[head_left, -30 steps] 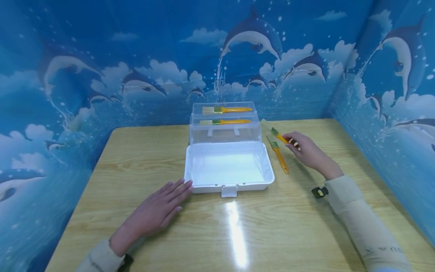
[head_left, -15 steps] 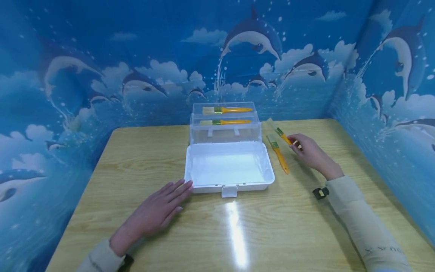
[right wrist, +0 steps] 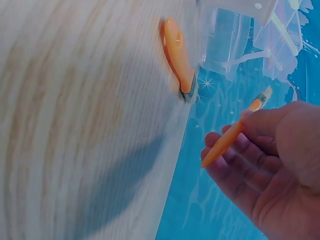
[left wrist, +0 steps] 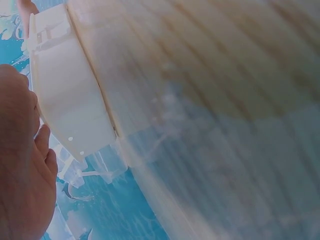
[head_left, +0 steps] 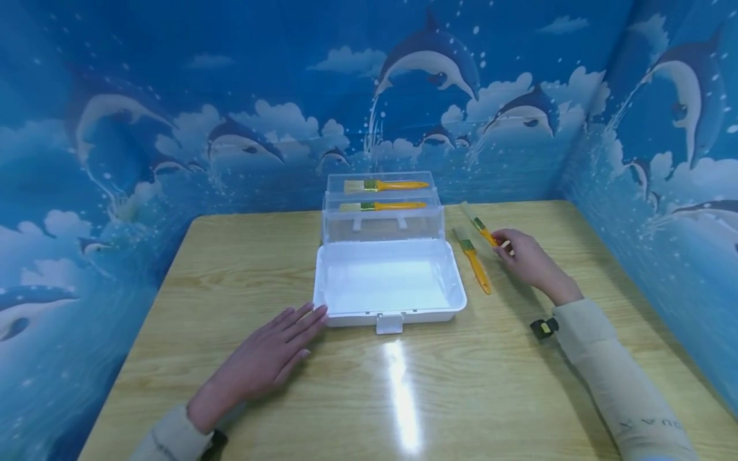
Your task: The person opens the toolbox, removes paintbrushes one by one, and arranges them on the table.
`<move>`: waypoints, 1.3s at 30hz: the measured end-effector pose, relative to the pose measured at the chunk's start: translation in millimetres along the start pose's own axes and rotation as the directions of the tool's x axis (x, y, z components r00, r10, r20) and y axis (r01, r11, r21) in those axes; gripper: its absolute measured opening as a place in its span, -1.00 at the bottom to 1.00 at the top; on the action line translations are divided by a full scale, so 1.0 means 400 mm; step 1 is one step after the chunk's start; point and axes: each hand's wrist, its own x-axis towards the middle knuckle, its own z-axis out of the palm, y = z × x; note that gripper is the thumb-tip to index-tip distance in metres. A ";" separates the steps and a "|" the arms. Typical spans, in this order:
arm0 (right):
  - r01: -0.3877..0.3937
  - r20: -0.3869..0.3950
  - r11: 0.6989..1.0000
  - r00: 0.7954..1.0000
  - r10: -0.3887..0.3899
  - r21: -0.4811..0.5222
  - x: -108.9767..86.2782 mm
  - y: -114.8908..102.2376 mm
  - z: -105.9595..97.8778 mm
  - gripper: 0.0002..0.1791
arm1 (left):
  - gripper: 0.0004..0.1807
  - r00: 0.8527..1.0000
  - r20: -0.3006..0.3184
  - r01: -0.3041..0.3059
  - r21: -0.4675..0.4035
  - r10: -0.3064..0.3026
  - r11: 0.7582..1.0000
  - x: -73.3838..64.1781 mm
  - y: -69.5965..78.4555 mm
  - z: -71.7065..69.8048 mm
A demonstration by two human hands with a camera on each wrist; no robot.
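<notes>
My right hand (head_left: 524,256) pinches the orange handle of a paintbrush (head_left: 482,228) between thumb and fingers, right of the white box. In the right wrist view the handle of that paintbrush (right wrist: 227,142) lies across the fingers, bristles pointing away. A second paintbrush (head_left: 476,269) lies on the table between the box and this hand. My left hand (head_left: 268,349) has its fingers straight, with the tips at the front left corner of the white box (head_left: 389,316). Two more paintbrushes, an upper one (head_left: 400,186) and a lower one (head_left: 398,206), lie in the clear raised trays behind the box.
The box stands open, its clear lid and trays (head_left: 334,227) folded up at the back. A clear latch (head_left: 389,323) hangs at its front. The wooden table (head_left: 248,256) meets a blue dolphin-print backdrop (head_left: 259,77) behind and at the sides.
My right hand has moved slightly right, carrying the held paintbrush away from the box and from the paintbrush on the table. The left hand stays in place.
</notes>
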 end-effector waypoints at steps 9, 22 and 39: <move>-0.057 -0.051 0.996 0.997 0.054 -0.067 -0.009 0.004 -0.001 -0.60 | -0.37 1.000 -0.019 -0.009 -0.006 0.009 1.000 0.000 0.001 -0.002; -0.128 -0.025 0.988 0.992 0.126 -0.089 -0.010 0.006 0.010 -0.60 | -0.38 1.000 0.001 -0.003 -0.011 0.003 1.000 -0.001 -0.001 -0.001; -0.203 0.091 0.972 0.972 0.215 -0.121 0.001 0.000 0.028 -0.60 | -0.37 1.000 0.002 -0.015 -0.011 0.015 1.000 0.001 -0.002 -0.006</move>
